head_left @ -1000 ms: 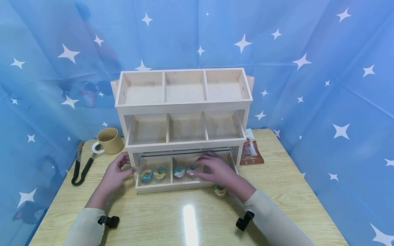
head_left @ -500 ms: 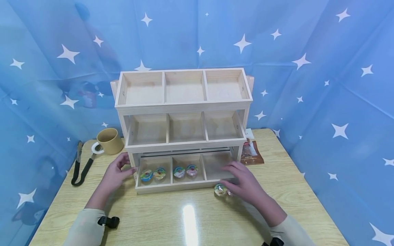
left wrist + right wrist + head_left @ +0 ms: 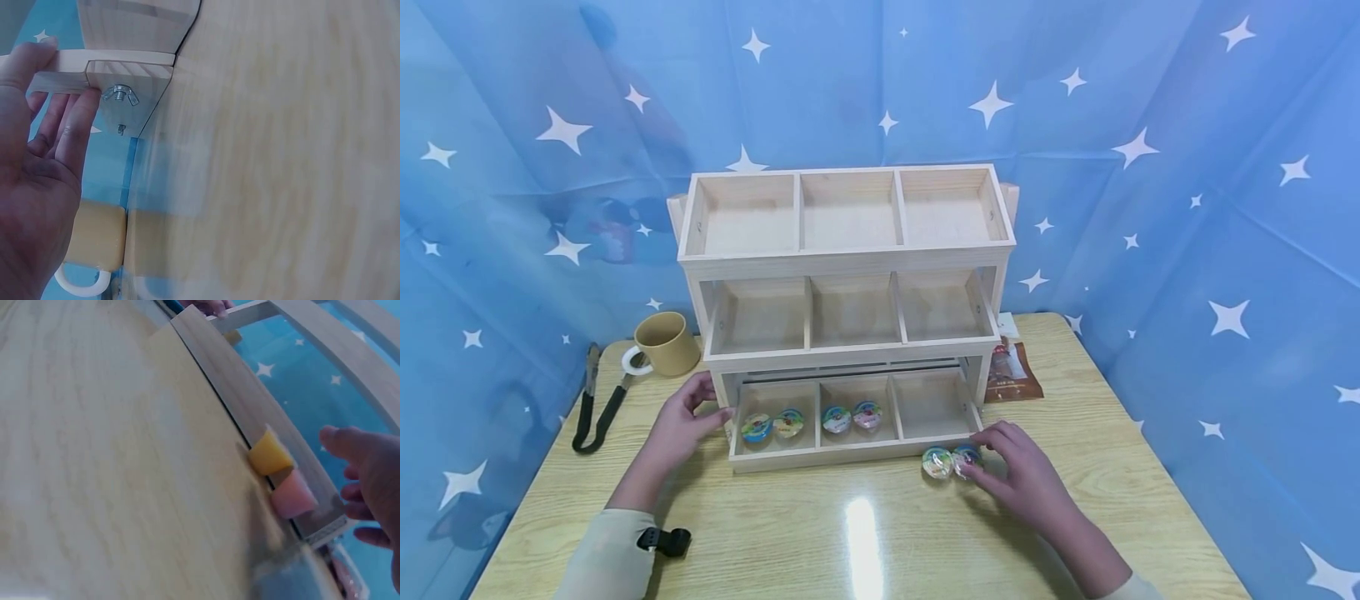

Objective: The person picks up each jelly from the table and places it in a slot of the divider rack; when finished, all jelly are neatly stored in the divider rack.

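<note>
My left hand (image 3: 679, 427) grips the left side of a three-tier wooden rack (image 3: 850, 260). In the left wrist view its thumb lies over a wooden bar (image 3: 69, 60) near a wing nut (image 3: 120, 94), with the fingers beneath. My right hand (image 3: 1028, 477) hovers with loosely bent fingers, fingertips right by a pink jelly cup (image 3: 294, 495). Beside that stands a yellow jelly cup (image 3: 270, 454), both on the table along the rack's front. The bottom tier holds two jelly cups (image 3: 788, 423) in its left compartment and two more (image 3: 867, 416) in the middle one.
A tan mug (image 3: 672, 346) with a white handle and black-handled tongs (image 3: 602, 421) lie left of the rack. A brown packet (image 3: 1012, 372) is behind its right side. The wooden table (image 3: 790, 533) meets a blue star-patterned curtain (image 3: 1150, 100).
My right hand has drawn back from the bottom tier's middle compartment, moving right and toward me to the cups on the table. The left hand stays put.
</note>
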The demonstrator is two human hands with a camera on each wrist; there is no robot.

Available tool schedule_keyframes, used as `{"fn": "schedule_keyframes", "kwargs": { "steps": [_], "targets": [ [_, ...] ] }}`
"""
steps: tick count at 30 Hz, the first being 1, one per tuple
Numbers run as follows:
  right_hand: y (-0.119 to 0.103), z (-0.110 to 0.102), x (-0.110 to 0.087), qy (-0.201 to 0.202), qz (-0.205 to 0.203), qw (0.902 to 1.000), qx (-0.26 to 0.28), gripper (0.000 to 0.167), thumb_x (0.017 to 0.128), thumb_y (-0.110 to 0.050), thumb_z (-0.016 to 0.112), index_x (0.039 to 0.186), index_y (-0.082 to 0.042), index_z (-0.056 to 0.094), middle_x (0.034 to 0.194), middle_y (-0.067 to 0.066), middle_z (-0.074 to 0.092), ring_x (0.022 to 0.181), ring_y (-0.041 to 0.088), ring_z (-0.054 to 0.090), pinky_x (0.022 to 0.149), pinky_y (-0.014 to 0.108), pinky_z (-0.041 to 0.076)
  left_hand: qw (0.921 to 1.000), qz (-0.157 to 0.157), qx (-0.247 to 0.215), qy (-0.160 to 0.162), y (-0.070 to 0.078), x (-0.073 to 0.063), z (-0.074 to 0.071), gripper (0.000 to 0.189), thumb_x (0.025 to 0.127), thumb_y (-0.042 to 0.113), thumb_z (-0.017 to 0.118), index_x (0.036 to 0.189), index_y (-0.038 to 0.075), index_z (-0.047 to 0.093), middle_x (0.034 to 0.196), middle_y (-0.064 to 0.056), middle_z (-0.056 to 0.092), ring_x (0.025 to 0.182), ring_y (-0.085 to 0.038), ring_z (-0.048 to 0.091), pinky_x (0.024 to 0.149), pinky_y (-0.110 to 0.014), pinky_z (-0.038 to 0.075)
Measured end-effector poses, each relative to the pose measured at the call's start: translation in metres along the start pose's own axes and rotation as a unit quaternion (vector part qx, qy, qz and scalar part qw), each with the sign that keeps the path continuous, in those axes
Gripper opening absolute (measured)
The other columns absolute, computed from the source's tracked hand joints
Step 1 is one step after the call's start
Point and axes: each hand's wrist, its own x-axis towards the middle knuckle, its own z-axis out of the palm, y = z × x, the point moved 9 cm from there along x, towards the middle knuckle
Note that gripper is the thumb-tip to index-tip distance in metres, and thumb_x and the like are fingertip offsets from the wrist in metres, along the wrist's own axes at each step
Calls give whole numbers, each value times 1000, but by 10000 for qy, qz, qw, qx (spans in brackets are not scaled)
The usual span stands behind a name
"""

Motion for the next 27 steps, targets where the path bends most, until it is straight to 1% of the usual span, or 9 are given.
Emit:
{"fn": "schedule_keyframes", "kwargs": {
  "steps": [5, 11, 16, 19, 23, 27],
  "targets": [
    [5, 8, -7, -174, 274, 9994, -108, 41, 85, -26, 98, 119, -12, 79, 113, -4, 72, 107, 18, 68, 91, 48, 61, 10000, 12, 15, -10, 1, -1, 0, 56, 102, 9, 81, 153, 4, 57, 131, -20, 69, 113, -7, 62, 114, -62, 39],
    [9, 14, -9, -259, 431, 9986, -148, 45, 85, -26, 99, 122, -11, 79, 113, -5, 72, 106, 16, 68, 91, 47, 60, 10000, 38, 45, -15, 2, 0, 0, 56, 102, 8, 81, 153, 4, 57, 131, -19, 70, 113, -7, 62, 113, -59, 40],
    [11, 18, -9, -352, 579, 9974, -264, 44, 85, -28, 99, 121, -10, 80, 113, -5, 72, 105, 16, 67, 91, 46, 60, 10000, 41, 22, -18, 2, 0, 0, 57, 101, 7, 81, 153, 4, 57, 131, -18, 70, 113, -7, 63, 112, -58, 40],
    [12, 20, -10, -394, 577, 9971, -302, 46, 84, -28, 100, 121, -9, 80, 113, -5, 71, 103, 14, 66, 89, 43, 60, 10000, 28, 15, -13, 1, 0, 0, 57, 101, 7, 81, 153, 5, 57, 131, -18, 70, 113, -7, 63, 112, -58, 40],
    [11, 21, -10, -372, 456, 9977, -321, 50, 81, -28, 101, 121, -7, 80, 113, -5, 71, 100, 11, 64, 86, 39, 60, 9999, 84, 69, 14, 1, 1, 0, 56, 101, 7, 82, 152, 5, 58, 130, -17, 71, 112, -6, 63, 111, -54, 40],
    [11, 23, -10, -404, 424, 9976, -367, 49, 81, -29, 101, 121, -8, 80, 113, -5, 71, 102, 11, 64, 86, 39, 60, 9999, 101, 85, 19, 0, 1, 0, 56, 101, 8, 82, 152, 5, 58, 129, -17, 71, 112, -6, 63, 110, -53, 41]
  ]
}}
